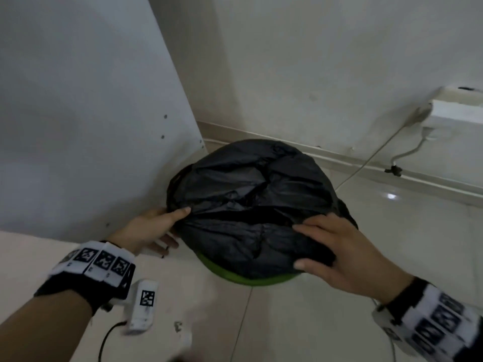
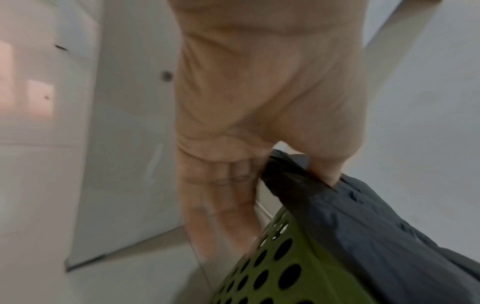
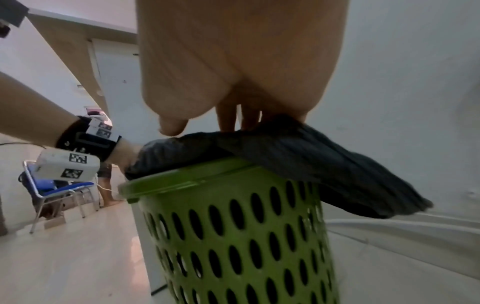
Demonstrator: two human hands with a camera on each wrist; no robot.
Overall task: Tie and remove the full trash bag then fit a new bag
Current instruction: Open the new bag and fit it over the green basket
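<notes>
A green perforated bin (image 1: 248, 279) stands on the floor, and a full black trash bag (image 1: 248, 194) bulges over its top. My left hand (image 1: 170, 227) is at the bin's left side. Its thumb (image 2: 324, 170) presses the bag's edge (image 2: 280, 172) against the forefinger, while the other fingers (image 2: 221, 205) lie straight down beside the bin (image 2: 272, 267). My right hand (image 1: 308, 244) rests on the bag's near right part, fingers spread flat. In the right wrist view its thumb (image 3: 171, 127) hovers just over the bag (image 3: 298, 152), which drapes over the rim (image 3: 182, 181).
A white cabinet panel (image 1: 91, 113) stands close on the bin's left. The wall with its skirting (image 1: 339, 158) runs behind, and a thin cable (image 1: 366, 160) leads to a white box (image 1: 457, 108) at the right. A blue chair (image 3: 59, 189) stands far off across the tiled floor.
</notes>
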